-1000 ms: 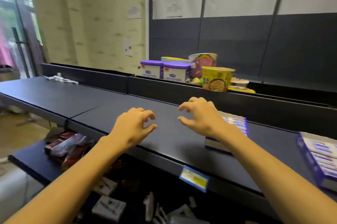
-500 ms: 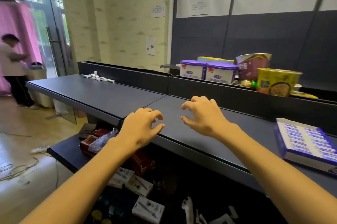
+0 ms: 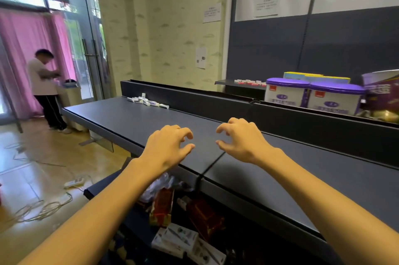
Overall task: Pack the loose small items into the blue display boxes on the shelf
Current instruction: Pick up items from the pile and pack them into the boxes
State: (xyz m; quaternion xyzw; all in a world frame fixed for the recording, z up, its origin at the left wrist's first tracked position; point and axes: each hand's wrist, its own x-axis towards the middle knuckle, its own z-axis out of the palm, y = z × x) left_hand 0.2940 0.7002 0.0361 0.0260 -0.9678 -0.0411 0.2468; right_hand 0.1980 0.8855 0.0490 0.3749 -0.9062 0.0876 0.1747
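Both of my hands hover side by side over the dark shelf (image 3: pixel 269 178), fingers loosely curled and holding nothing: my left hand (image 3: pixel 168 146) near the shelf's front edge, my right hand (image 3: pixel 241 141) a little further in. Several loose small white items (image 3: pixel 148 101) lie in a scattered row at the far left end of the shelf against its back rail, well beyond both hands. A second row of small white and red items (image 3: pixel 249 81) sits on a higher ledge behind. No blue display box is in view.
Two purple-lidded tubs (image 3: pixel 313 97) and a purple carton (image 3: pixel 382 89) stand behind the back rail at right. Red packets (image 3: pixel 164 204) and white boxes (image 3: pixel 174 241) crowd the lower shelf. A person (image 3: pixel 45 89) stands at the far left by pink curtains. Cables (image 3: pixel 43 208) lie on the floor.
My view has swung left along the shelf: the blue display boxes have slid out of frame on the right, and the loose white items have come closer. Both hands keep the same empty, curled pose.
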